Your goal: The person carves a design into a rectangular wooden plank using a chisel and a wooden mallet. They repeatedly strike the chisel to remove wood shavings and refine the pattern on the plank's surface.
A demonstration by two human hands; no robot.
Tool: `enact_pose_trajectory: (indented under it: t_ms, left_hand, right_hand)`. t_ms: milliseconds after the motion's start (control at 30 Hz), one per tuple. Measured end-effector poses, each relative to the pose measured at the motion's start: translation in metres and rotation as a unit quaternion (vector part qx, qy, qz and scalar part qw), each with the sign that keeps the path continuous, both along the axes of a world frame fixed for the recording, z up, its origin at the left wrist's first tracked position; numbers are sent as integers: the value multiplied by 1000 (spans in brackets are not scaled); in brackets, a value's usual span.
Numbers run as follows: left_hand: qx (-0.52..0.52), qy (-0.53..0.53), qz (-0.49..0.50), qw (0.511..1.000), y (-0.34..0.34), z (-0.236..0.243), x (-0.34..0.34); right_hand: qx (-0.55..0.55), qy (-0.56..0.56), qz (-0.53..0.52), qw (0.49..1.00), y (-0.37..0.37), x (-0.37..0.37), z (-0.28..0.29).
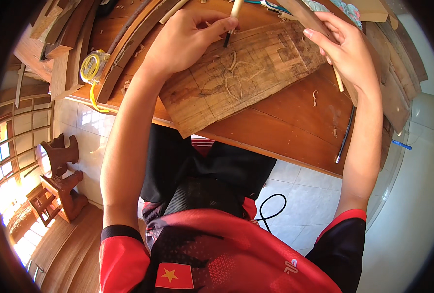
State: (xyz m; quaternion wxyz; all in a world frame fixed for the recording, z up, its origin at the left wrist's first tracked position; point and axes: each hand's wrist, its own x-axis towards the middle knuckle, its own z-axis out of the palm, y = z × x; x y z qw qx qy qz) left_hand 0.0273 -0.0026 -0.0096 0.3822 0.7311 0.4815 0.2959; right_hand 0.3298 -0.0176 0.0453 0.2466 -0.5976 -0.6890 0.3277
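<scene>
My left hand [187,41] is closed on a chisel [235,10] with a pale wooden handle, pinched between thumb and fingers. Its dark metal end points down at a flat wooden board [197,102]. Pencil-like lines and carved marks cover that board, which lies slanted across the table's near part. On the right, my right hand [346,49] has its thumb and fingers around a curved wooden strip [300,12]. A thin pale stick [338,80] shows just below this hand; whether the hand touches it cannot be made out.
A yellow tape measure [93,67] sits at the left edge of the brown table [285,127], beside curved wood pieces [124,56]. Wood stacks [397,73] stand right. A dark pencil [345,136] lies near the right edge. Carved wooden furniture [61,190] is on the floor.
</scene>
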Motion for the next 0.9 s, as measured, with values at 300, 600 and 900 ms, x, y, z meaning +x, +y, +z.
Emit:
enact_pose_trajectory:
  t_ms: [300,600,900]
  left_hand:
    - [12,32,-2,999,-9,5,-4]
    - [11,59,37,998,-17,7,-6]
    - [31,18,32,999,-18,3,-5]
  right_hand:
    - [9,9,-7,1000,-4,-4,3]
    - [12,-5,16,1000,-2,-5,3]
    - [-7,8,-31,999,-1,-22,21]
